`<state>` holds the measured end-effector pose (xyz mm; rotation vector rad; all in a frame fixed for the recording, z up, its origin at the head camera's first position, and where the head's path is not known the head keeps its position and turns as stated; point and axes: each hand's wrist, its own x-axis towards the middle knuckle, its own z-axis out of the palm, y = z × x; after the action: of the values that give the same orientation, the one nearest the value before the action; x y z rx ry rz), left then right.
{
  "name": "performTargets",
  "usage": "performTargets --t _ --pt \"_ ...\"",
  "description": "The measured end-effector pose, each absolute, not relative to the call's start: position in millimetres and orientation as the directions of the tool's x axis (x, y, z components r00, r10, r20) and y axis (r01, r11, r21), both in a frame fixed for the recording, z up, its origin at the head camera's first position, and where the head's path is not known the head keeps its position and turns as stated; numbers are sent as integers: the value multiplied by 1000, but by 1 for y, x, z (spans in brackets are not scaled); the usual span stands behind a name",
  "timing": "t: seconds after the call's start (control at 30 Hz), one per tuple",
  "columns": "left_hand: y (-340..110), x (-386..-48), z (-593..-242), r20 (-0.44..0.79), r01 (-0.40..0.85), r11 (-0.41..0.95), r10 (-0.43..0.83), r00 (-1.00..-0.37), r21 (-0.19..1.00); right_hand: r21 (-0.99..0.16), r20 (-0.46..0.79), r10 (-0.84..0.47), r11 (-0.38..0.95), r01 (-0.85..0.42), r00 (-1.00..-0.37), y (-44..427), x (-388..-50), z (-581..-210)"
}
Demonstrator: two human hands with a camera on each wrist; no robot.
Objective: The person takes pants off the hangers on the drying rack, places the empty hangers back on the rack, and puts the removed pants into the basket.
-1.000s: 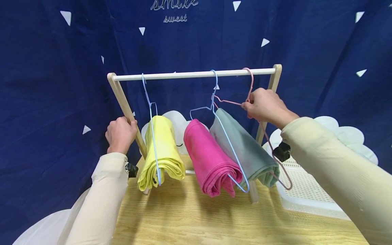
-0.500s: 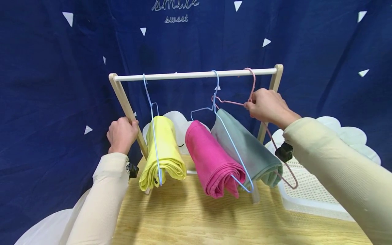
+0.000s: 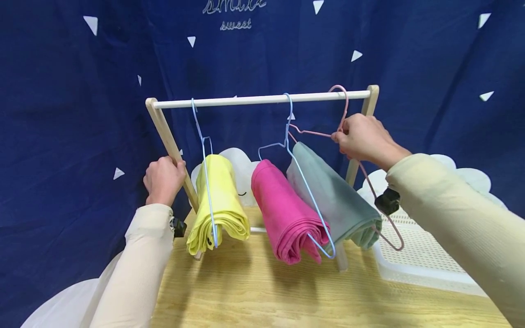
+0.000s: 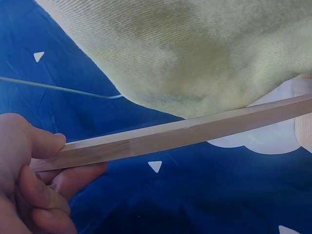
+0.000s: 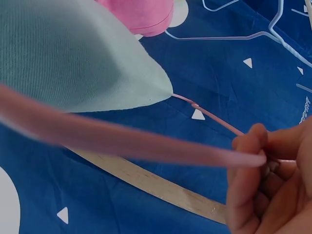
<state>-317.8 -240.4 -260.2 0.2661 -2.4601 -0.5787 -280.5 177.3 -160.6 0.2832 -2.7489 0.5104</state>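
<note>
My left hand (image 3: 164, 180) grips the rack's left wooden post (image 3: 166, 134); in the left wrist view, thumb and fingers wrap that post (image 4: 185, 134). My right hand (image 3: 367, 139) pinches the pink hanger (image 3: 343, 111) just below its hook, which is at the white rail (image 3: 246, 100) near its right end. A grey-green cloth (image 3: 334, 193) hangs on this hanger. To its left a magenta cloth (image 3: 287, 214) hangs on a blue hanger (image 3: 305, 182), and a yellow cloth (image 3: 217, 200) on another blue hanger (image 3: 207, 182) near the left post.
A white perforated basket (image 3: 422, 273) stands on the wooden table (image 3: 246, 296) at the right, partly behind my right sleeve. Behind the rack hangs a dark blue curtain (image 3: 102, 91) with white triangles and cloud shapes.
My right hand has moved a little right and up with the pink hanger, whose hook now sits higher at the rail. The grey-green cloth shifted right with it. My left hand stays on the post.
</note>
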Motion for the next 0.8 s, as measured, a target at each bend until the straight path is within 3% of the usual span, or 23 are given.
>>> performTargets --t 0.6,0.8 --pt "-239 -319 -261 513 -38 883 -306 -802 467 -258 375 -170 925 -278 -911 187 -267 -156" --pt "-240 -318 -262 523 -39 882 -314 -793 471 -304 342 -156 915 -266 -927 190 -264 -153"
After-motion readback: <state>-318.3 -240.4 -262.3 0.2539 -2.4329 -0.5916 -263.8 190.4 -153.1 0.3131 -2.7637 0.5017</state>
